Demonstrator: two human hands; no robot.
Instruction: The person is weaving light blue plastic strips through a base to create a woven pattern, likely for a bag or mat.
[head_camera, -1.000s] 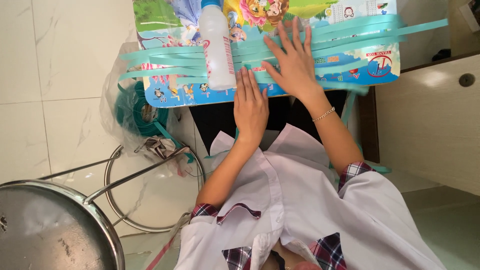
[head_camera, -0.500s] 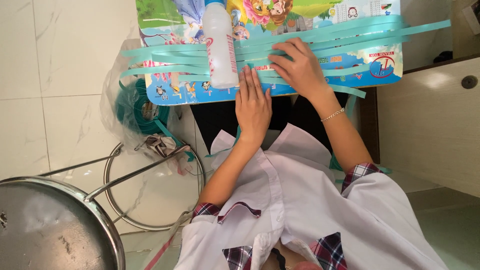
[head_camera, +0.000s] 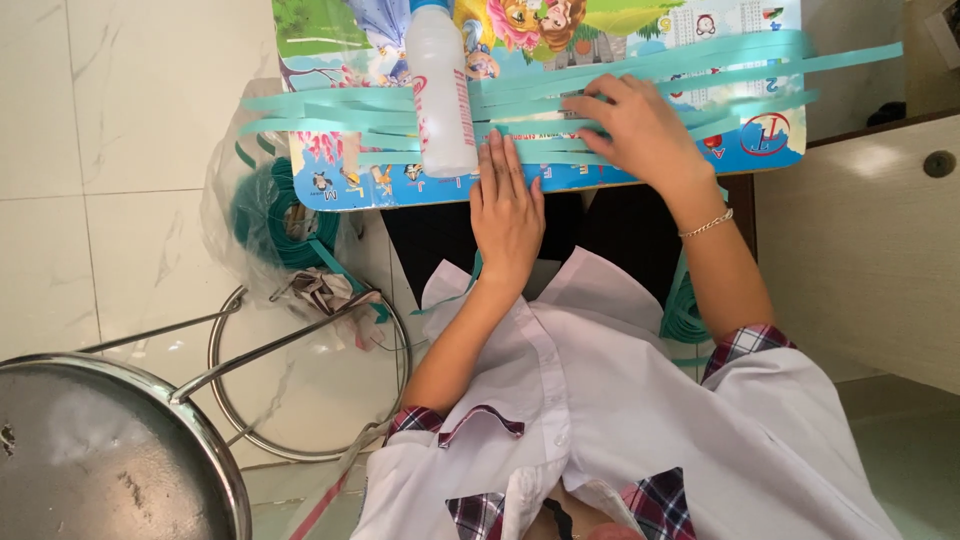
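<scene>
Left hand (head_camera: 507, 205) lies flat, open, on teal paper strips (head_camera: 560, 105); right hand (head_camera: 640, 130) presses them, fingers curled, beside the white bottle (head_camera: 440, 90).

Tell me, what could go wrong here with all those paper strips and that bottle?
The white bottle lies on its side across the teal paper strips; it might roll and drag them askew. The strips' ends overhang the colourful board, so some could slide to the floor. The left hand and right hand press on thin strips, which may crease or tear if pulled.
</scene>
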